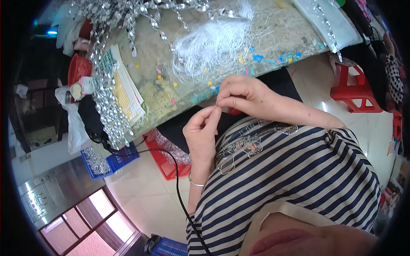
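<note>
My left hand (201,126) and my right hand (247,94) meet just off the front edge of the table. Both are closed in a pinch, thumb against forefinger, with the fingertips touching or nearly so. Whatever lies between them is too small to make out. Beyond them on the table spreads a loose tangle of fine white threads (213,45). Strands of silver faceted beads (124,15) are heaped at the far left, some trailing toward the threads. More bead strands (112,113) hang over the table's left end.
Coloured scraps (258,58) dot the worktable (188,87). Papers (124,87) lie at its left. Below stand a red basket (171,170) and a blue crate (124,158) with silver beads. A black cable (177,183) runs past my left arm. A red stool (356,91) stands right.
</note>
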Demonstrator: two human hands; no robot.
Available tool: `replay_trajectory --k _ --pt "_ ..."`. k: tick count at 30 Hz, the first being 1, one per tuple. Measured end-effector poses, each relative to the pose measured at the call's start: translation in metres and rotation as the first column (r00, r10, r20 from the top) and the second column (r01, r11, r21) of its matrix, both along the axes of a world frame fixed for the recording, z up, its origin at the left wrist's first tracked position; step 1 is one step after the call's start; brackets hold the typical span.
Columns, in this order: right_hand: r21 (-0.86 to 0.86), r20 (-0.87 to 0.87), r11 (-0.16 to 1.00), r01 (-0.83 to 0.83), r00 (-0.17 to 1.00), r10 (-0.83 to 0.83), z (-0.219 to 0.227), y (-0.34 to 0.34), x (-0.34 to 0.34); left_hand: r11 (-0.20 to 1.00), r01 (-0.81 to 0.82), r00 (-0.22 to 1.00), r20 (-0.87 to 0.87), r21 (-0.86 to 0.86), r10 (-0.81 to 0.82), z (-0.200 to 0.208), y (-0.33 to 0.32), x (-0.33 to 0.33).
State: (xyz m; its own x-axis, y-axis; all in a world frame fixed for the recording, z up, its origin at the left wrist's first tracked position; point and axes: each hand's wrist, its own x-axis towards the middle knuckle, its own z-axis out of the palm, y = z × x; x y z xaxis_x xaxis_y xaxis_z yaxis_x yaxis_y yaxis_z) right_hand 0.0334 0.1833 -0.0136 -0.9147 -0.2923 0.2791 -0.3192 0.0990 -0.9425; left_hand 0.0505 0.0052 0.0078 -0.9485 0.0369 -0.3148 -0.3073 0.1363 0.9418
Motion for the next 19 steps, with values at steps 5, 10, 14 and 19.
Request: replay_trajectory --k 5,10,14,19 --pt "0.015 -0.068 1.0 0.027 0.997 -0.026 0.004 0.001 -0.001 0.997 0.018 1.0 -0.019 0.074 -0.016 0.002 0.003 0.0" --pt "0.099 -0.173 0.99 0.104 0.981 -0.086 0.009 0.003 -0.003 0.987 -0.008 1.0 0.027 0.159 0.004 -0.002 0.002 -0.001" --pt "0.058 -0.082 0.997 0.047 0.996 -0.043 0.007 0.004 -0.005 0.989 -0.005 1.0 0.015 0.145 0.003 -0.005 0.004 -0.001" --pt "-0.292 0.421 0.95 -0.109 0.877 0.23 0.018 0.008 -0.005 0.986 0.047 0.996 0.066 0.158 -0.058 -0.007 -0.002 -0.004"
